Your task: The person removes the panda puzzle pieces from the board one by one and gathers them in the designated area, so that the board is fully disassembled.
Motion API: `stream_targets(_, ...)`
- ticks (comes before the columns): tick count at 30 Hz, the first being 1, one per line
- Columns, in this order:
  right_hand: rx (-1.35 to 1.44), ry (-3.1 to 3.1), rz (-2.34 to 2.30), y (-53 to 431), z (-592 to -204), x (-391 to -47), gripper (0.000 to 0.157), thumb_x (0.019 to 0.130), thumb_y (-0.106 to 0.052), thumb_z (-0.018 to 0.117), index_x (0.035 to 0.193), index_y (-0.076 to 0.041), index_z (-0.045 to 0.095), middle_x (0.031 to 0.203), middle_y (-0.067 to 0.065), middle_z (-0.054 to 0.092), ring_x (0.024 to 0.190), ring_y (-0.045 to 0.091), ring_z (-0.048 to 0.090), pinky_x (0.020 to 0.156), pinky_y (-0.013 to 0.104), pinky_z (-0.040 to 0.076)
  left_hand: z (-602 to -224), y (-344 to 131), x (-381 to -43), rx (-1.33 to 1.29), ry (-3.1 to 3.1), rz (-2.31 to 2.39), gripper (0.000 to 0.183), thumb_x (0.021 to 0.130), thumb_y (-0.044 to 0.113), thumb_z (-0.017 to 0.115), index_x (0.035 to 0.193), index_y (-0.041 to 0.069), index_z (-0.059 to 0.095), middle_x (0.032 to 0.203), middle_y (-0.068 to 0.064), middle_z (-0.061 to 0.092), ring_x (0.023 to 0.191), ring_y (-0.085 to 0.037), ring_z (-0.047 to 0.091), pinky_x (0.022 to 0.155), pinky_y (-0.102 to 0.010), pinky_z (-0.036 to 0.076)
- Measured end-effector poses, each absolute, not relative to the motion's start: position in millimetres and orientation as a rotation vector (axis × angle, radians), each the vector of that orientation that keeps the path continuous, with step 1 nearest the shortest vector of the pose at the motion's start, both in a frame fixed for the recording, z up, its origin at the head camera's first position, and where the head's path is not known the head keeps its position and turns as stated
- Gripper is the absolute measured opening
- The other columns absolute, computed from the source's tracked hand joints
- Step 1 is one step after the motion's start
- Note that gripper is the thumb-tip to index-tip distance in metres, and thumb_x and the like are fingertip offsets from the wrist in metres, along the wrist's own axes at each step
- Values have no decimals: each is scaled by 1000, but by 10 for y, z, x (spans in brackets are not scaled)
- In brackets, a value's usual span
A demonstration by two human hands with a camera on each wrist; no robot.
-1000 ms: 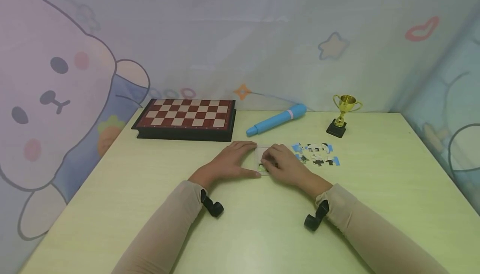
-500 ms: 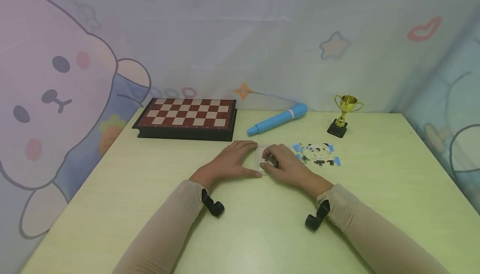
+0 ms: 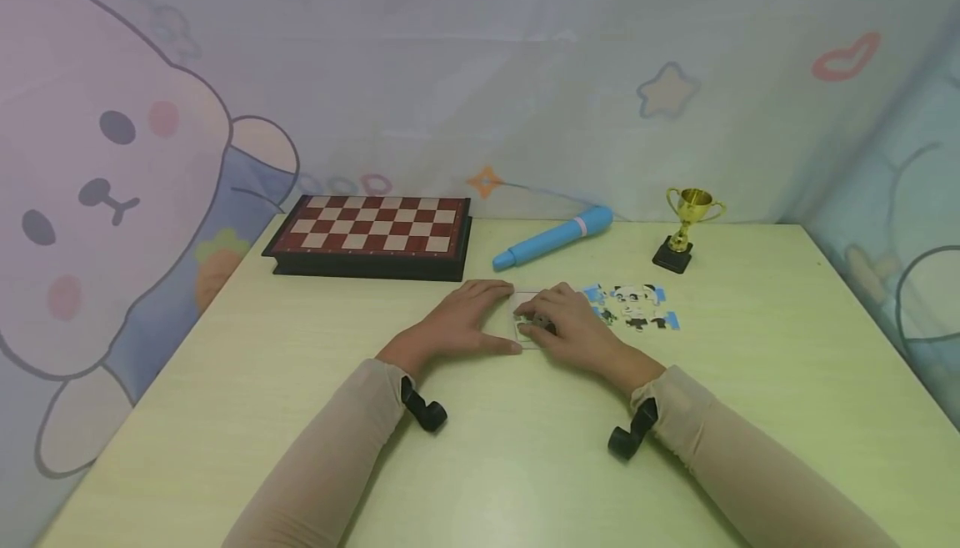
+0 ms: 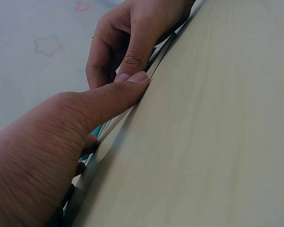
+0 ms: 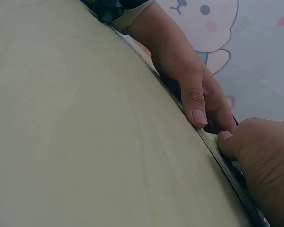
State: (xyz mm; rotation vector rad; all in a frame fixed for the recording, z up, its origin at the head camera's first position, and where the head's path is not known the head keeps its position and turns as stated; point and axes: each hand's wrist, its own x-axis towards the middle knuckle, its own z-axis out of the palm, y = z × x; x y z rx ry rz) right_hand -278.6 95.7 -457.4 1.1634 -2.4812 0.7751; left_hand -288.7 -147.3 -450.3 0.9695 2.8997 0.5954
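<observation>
A shallow square tray with a pale rim [image 3: 529, 292] lies flat on the table between my hands. My left hand [image 3: 457, 323] spans its left side, thumb along the near edge and extended fingers at the far corner. Over the tray, my right hand [image 3: 570, 327] pinches a small puzzle piece [image 3: 522, 324], mostly covered by the fingers. In the right wrist view a bit of green print [image 5: 213, 138] shows inside the tray beside the right thumb. The left wrist view has the left thumb [image 4: 116, 101] lying on the tray's edge, close to the right fingertips.
Several loose puzzle pieces [image 3: 637, 308] with a panda print lie right of my right hand. Behind are a chessboard box [image 3: 375, 235], a blue pen-shaped tube [image 3: 555, 239] and a gold trophy cup [image 3: 682, 227]. A printed cloth backdrop [image 3: 480, 72] rises at the table's far edge.
My right fingers have shifted slightly over the tray, turning the puzzle piece; its white side showed half a second ago and print shows now. My left hand has stayed in place.
</observation>
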Motion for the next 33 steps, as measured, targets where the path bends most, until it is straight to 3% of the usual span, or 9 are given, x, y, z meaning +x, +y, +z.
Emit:
stream_targets(9,1202,-2398,682,953,-4593,-2808,19,93,-26,74,110,-20,75,107,-1,62,95,23,50,78,41,43,-4513,-1489,-2883,967,2889,606,99,79,78,63,155,20,38,159,4,35,147,-17,27,119,-44,24)
stream_targets(24,1288,-2427,801,968,-4576,-2792,19,96,-18,70,115,-12,71,109,1,60,93,15,52,81,34,48,-4498,-1465,-2879,982,2891,608,98,79,76,64,155,19,39,158,3,36,146,-17,28,119,-44,25)
stream_targets(33,1298,-2454,828,969,-4550,-2773,20,97,-18,68,116,-11,67,96,0,56,82,12,51,76,33,48,-4513,-1470,-2899,960,2897,590,100,78,79,63,155,21,39,159,5,35,147,-16,27,119,-42,24)
